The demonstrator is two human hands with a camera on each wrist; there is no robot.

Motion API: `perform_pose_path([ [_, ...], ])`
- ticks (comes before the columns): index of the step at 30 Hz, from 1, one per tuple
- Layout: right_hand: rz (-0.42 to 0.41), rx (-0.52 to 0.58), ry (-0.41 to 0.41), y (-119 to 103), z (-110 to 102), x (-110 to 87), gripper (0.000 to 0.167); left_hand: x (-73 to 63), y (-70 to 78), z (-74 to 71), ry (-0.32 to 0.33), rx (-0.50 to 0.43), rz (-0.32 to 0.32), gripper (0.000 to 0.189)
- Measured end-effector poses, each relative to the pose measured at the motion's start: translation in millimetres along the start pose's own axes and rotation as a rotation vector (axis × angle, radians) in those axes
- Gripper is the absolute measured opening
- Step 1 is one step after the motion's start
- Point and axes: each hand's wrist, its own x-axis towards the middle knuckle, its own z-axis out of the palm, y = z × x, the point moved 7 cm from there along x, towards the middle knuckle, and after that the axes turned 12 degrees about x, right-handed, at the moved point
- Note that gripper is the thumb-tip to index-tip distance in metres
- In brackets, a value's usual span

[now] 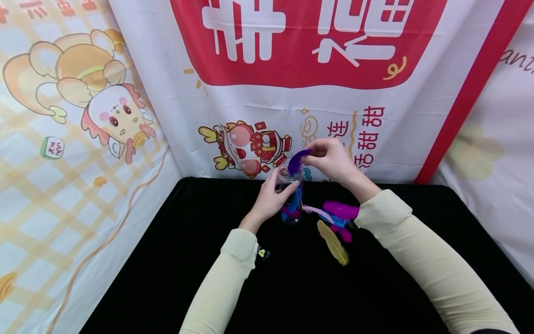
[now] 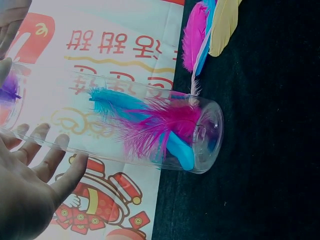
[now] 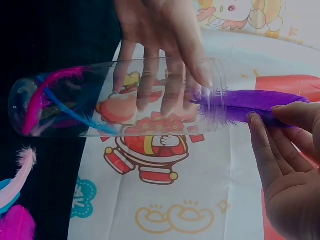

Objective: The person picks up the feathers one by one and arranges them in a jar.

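A clear plastic jar stands on the black table, with blue and magenta feathers inside near its bottom. My left hand holds the jar around its upper part, thumb on one side and fingers on the other. In my right hand, thumb and fingers pinch a purple feather at the open mouth. The feather's fluffy quill end is inside the neck; the rest sticks out. Beside the jar lies a pile of loose magenta, blue and pale pink feathers, with a yellow feather closest to me.
The black tabletop spreads around the jar. A printed white and red cloth hangs behind the table's far edge, close to the hands. Another patterned cloth hangs on the left, and a light one on the right.
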Motion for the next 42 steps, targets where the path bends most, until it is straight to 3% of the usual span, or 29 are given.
perform_pose_path([
  [6,0.025,-0.037,-0.005,5,4,1.8,0.010,0.2,-2.6,1.0,-0.005,0.003,-0.011,0.073],
  [31,-0.020,-0.190,-0.116,6,20,10.1,0.010,2.7,-3.2,0.2,-0.004,0.000,0.023,0.073],
  [42,0.048,-0.191,-0.183,9,25,13.9,0.016,-0.8,6.0,-2.9,-0.036,0.002,0.030,0.070],
])
